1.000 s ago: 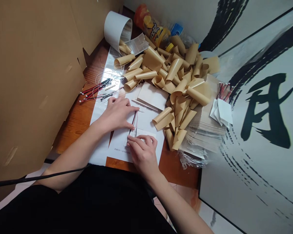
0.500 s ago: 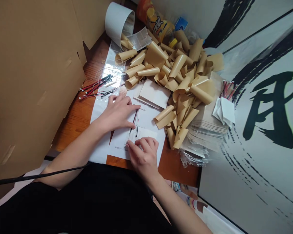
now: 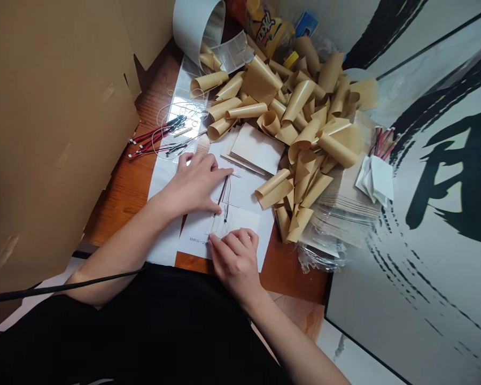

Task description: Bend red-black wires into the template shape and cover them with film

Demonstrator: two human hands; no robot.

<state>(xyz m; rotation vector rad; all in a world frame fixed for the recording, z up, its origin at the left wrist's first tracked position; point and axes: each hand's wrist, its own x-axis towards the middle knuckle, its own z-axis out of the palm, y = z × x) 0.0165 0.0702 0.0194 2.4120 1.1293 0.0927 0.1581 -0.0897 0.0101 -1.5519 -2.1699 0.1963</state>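
My left hand (image 3: 192, 184) lies flat on a white sheet (image 3: 246, 192), its fingers pressing down a thin red and black wire (image 3: 224, 193). My right hand (image 3: 234, 256) sits just below it. Its curled fingertips pinch the near edge of a small white rectangular piece (image 3: 242, 219) that the wire runs onto. Both hands rest on the wooden table (image 3: 130, 195) near its front edge.
A big heap of curled tan paper strips (image 3: 300, 117) fills the table's far right. A stack of clear sleeves (image 3: 344, 208) lies beside it, with white squares (image 3: 379, 179) on top. Red and black wire leads (image 3: 160, 138) lie at the left. Cardboard (image 3: 52, 117) walls the left.
My right hand has slid a little toward me along the white piece, uncovering more of it. The left hand stays on the wire. The camera has tilted slightly.
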